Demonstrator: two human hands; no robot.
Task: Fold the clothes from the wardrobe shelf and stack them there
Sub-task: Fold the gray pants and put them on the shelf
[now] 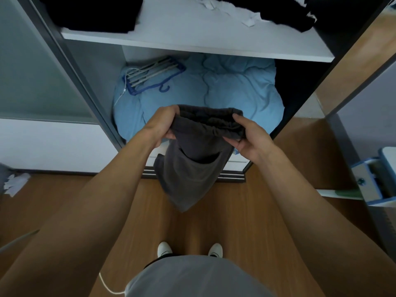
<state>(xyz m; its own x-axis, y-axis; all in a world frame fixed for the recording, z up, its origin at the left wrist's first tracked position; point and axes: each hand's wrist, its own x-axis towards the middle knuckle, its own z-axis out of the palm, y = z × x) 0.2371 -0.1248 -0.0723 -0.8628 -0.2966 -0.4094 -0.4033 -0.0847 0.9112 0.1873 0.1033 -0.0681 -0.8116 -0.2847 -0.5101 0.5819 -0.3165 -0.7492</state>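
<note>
I hold dark grey shorts (pixel 188 174) in the air in front of the open wardrobe. My left hand (pixel 164 123) grips the left end of the elastic waistband, and my right hand (pixel 248 136) grips the right end. The legs hang down towards the wooden floor, with a pocket opening facing me. Above is the white wardrobe shelf (pixel 192 42). A black folded garment (pixel 94 11) lies at its left, a black crumpled garment (pixel 285 11) at its right, and a white crumpled garment (pixel 225 7) between them.
Under the shelf lies a light blue duvet (pixel 225 88) with a blue hanger (pixel 150 75) on it. A dark sliding-door frame (pixel 70 67) stands to the left. At the right edge a blue and white drawer unit (pixel 377 174) juts out. My white shoes (pixel 164 248) stand on the floor.
</note>
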